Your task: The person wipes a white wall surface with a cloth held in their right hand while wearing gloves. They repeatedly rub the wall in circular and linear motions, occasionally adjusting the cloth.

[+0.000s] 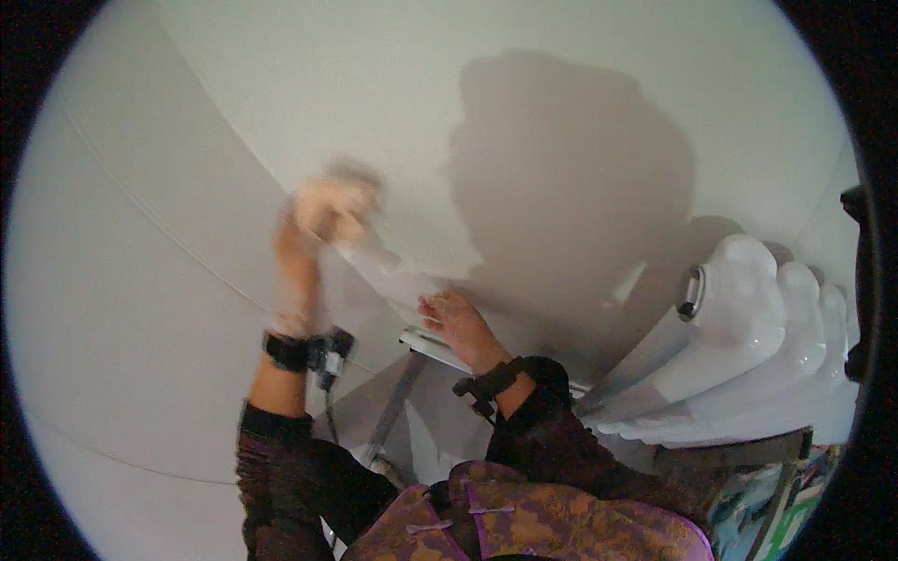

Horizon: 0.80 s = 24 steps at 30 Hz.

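My left hand (333,210) is raised in front of the corner where two pale walls meet. It is motion-blurred, so its grip is unclear; a dark, smeared patch shows just above its fingers. A pale, semi-transparent strip (382,277) slants from beside this hand down towards my right hand (459,326). The fingers of my right hand are extended near the strip's lower end, close to the wall (393,91); nothing is visibly held in them. Both wrists wear black straps with small devices attached.
Below my hands is a white-topped stand (438,347) with a metal leg (396,407), possibly a stepladder. A white column radiator (736,336) stands at the right, above a dark-edged object (736,449). A thin cable (330,414) hangs from the left wrist device. My shadow falls on the wall.
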Motion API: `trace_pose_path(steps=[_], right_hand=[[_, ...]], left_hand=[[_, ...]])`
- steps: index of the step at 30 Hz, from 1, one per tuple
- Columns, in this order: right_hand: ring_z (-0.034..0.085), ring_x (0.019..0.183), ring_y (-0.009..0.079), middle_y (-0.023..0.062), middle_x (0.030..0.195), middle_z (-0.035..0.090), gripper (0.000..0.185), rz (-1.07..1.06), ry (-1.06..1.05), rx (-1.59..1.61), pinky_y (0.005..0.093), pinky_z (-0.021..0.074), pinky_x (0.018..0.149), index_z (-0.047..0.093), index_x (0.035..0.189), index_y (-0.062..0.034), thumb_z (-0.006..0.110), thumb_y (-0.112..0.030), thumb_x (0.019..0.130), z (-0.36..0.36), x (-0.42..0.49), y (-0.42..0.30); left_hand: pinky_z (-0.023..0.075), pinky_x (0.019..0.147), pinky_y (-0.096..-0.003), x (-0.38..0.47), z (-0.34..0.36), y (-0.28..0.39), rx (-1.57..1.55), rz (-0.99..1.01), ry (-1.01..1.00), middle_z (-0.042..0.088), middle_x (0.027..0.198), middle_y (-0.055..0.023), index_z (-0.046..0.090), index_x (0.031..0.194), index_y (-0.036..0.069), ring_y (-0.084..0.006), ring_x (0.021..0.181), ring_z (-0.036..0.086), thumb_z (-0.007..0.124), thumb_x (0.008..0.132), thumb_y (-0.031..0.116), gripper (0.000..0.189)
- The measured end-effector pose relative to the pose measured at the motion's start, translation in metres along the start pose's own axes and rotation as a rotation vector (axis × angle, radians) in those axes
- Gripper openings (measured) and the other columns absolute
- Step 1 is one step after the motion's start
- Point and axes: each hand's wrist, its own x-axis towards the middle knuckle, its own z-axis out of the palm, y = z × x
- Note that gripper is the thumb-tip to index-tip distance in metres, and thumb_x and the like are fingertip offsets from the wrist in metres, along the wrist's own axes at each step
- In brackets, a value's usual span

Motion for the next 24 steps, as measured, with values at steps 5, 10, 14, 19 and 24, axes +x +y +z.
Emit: trace_pose_path(steps=[5, 10, 14, 19, 24], right_hand=[[0.059, 0.084, 0.0109, 0.0025, 0.090, 0.062, 0.018, 0.029, -0.023, -0.280, 0.0242, 0.0490, 0.078, 0.060, 0.098, -0.0050, 0.056, -0.023, 0.100, -0.012, 0.012, 0.016], [0.061, 0.088, 0.0099, 0.0025, 0.093, 0.064, 0.017, 0.099, -0.063, -0.209, 0.0229, 0.0508, 0.081, 0.062, 0.098, -0.0051, 0.057, -0.022, 0.099, -0.018, 0.015, 0.031], [0.056, 0.077, 0.0090, 0.0010, 0.088, 0.062, 0.015, 0.079, -0.078, -0.210, 0.0221, 0.0486, 0.072, 0.061, 0.095, -0.0068, 0.057, -0.021, 0.099, -0.021, 0.018, 0.036], [0.052, 0.069, 0.0089, 0.0000, 0.083, 0.061, 0.016, 0.063, -0.147, -0.303, 0.0219, 0.0450, 0.065, 0.060, 0.092, -0.0080, 0.057, -0.022, 0.098, -0.037, 0.025, 0.042], [0.051, 0.066, 0.0088, -0.0002, 0.080, 0.060, 0.017, 0.083, -0.161, -0.316, 0.0219, 0.0430, 0.062, 0.060, 0.090, -0.0083, 0.057, -0.023, 0.098, -0.052, 0.032, 0.055]], left_hand=[[0.0480, 0.094, -0.0329, 0.144, -0.016, 0.134, 0.321, 0.836, 0.246, 0.066, 0.111, -0.0071, 0.057, 0.121, 0.000, -0.0179, 0.104, 0.063, 0.060, 0.095, 0.023, 0.035], [0.0440, 0.103, -0.0330, 0.146, 0.101, 0.175, 0.038, 0.933, 0.184, 0.064, 0.123, -0.0092, 0.061, 0.124, 0.004, -0.0221, 0.113, 0.062, 0.051, 0.084, -0.001, 0.042], [0.0246, 0.117, -0.0473, 0.082, 0.164, 0.119, 0.506, 1.218, 0.227, 0.045, 0.148, -0.0142, 0.054, 0.137, 0.007, -0.0360, 0.142, 0.033, 0.052, 0.079, -0.001, 0.058], [0.0297, 0.110, -0.0653, -0.035, 0.193, 0.039, 0.568, 1.220, -0.310, 0.032, 0.154, -0.0178, 0.057, 0.131, 0.015, -0.0467, 0.141, 0.029, 0.066, 0.073, 0.011, 0.059], [0.0292, 0.113, -0.0587, -0.074, 0.171, -0.002, 0.824, 1.296, -0.801, 0.040, 0.151, -0.0058, 0.059, 0.132, 0.018, -0.0323, 0.143, 0.032, 0.065, 0.078, 0.023, 0.055]])
